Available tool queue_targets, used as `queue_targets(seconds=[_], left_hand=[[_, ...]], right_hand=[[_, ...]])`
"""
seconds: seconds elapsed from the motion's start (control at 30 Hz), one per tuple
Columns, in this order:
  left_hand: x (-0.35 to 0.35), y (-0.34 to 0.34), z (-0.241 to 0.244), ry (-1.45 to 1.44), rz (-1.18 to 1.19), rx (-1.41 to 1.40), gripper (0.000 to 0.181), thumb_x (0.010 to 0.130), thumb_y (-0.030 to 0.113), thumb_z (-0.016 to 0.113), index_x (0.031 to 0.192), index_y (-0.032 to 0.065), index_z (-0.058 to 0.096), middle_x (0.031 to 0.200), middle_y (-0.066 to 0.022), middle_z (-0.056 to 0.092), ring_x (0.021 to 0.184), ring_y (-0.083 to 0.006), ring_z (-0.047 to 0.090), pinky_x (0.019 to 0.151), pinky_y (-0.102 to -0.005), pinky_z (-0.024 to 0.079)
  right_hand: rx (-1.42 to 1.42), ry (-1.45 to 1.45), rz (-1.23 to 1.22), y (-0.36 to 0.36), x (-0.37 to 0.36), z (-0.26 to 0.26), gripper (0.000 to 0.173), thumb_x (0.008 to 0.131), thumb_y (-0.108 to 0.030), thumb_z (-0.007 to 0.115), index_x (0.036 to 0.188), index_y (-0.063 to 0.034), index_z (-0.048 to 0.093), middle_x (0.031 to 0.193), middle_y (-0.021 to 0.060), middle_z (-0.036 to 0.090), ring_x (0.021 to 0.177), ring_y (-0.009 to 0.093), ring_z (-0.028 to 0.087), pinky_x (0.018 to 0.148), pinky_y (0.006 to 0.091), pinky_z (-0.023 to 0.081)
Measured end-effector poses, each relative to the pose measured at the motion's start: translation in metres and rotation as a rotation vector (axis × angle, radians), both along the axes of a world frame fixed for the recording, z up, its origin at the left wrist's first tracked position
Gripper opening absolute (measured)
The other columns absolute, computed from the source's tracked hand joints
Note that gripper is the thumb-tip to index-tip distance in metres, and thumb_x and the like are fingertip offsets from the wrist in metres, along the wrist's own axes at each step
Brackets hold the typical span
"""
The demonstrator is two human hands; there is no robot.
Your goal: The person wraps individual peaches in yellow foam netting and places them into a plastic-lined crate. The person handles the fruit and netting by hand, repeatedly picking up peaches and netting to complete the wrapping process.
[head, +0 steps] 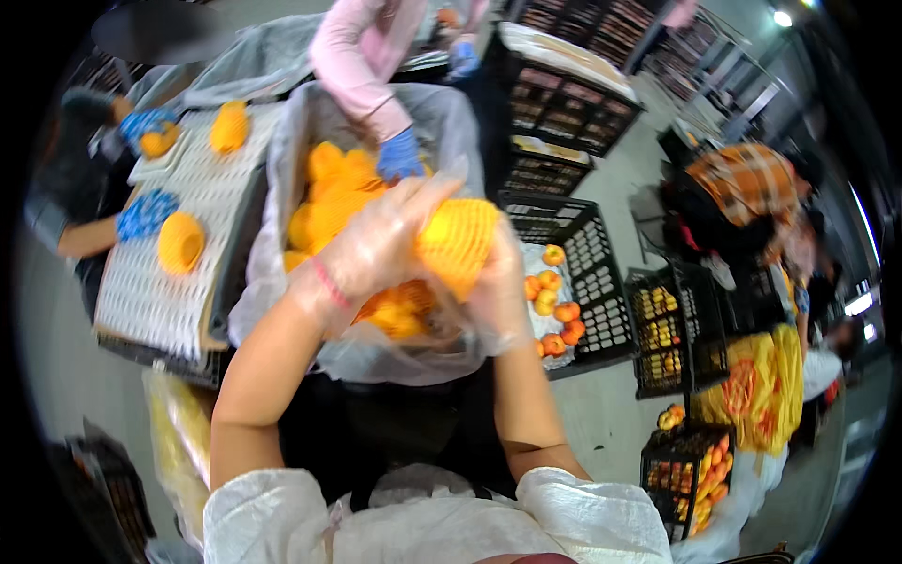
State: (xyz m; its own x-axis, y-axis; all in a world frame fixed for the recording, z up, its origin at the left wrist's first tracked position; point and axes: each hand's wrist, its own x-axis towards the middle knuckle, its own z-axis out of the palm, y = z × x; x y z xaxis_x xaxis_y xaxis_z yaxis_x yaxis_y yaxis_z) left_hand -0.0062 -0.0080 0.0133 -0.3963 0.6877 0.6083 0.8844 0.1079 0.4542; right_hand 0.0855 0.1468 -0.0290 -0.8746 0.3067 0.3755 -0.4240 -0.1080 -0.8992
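My left hand (380,240), in a thin clear plastic glove, presses its fingers to the left side of a fruit in a yellow foam net sleeve (456,243). On the fruit's right side is my right hand (504,282), gloved the same way and blurred. Both hands hold the fruit above a crate lined with pale sheeting (451,116). Inside the crate lie several netted yellow fruits (338,190); more show beneath a clear plastic film near my wrists. What fruit is under the netting cannot be told.
A co-worker's blue-gloved hand (400,154) reaches into the same crate. At left, another person's patterned gloves rest by netted fruits on a white padded surface (148,303). To the right stands a black plastic crate (599,282) with red-yellow fruits (553,292); stacked crates rise behind.
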Motion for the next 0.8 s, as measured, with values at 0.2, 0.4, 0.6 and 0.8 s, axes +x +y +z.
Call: queue_targets(seconds=[0.2,0.4,0.6,0.8], left_hand=[[-0.034,-0.014,0.020,-0.760,0.007,0.729,0.041,0.077,0.002,0.077,0.115,0.0031,0.061,0.105,-0.0037,0.067,0.096,-0.0117,0.063,0.085,-0.0274,0.051],[-0.126,-0.118,-0.009,0.197,1.307,0.342,0.057,0.069,0.015,0.080,0.121,0.0113,0.057,0.116,-0.0195,0.058,0.104,-0.0366,0.058,0.091,-0.0431,0.049],[-0.128,-0.122,-0.003,-0.318,1.625,-0.479,0.044,0.085,0.027,0.063,0.126,0.0138,0.057,0.123,-0.0194,0.056,0.120,-0.0359,0.052,0.098,-0.0420,0.045],[-0.094,-0.017,-0.055,0.041,0.425,-0.651,0.032,0.085,0.031,0.065,0.110,0.0119,0.066,0.113,-0.0164,0.064,0.102,-0.0332,0.062,0.090,-0.0411,0.049]], right_hand=[[-0.237,0.005,-0.313,0.007,0.012,0.016,0.037,0.093,-0.012,0.063,0.127,-0.0022,0.052,0.118,0.0070,0.054,0.099,0.015,0.057,0.084,0.0295,0.050],[-0.092,-0.138,-0.338,0.010,0.001,-0.001,0.038,0.094,-0.012,0.061,0.128,0.0019,0.050,0.109,0.0081,0.056,0.088,0.012,0.056,0.075,0.0250,0.049],[-0.202,-0.134,-0.276,0.015,0.001,0.001,0.039,0.093,-0.007,0.061,0.128,0.0027,0.047,0.105,0.0074,0.056,0.084,0.010,0.056,0.072,0.0232,0.049],[-0.207,-0.128,-0.281,0.019,0.002,-0.002,0.038,0.093,-0.007,0.060,0.127,0.0036,0.047,0.103,0.0064,0.054,0.083,0.010,0.055,0.070,0.0228,0.048]])
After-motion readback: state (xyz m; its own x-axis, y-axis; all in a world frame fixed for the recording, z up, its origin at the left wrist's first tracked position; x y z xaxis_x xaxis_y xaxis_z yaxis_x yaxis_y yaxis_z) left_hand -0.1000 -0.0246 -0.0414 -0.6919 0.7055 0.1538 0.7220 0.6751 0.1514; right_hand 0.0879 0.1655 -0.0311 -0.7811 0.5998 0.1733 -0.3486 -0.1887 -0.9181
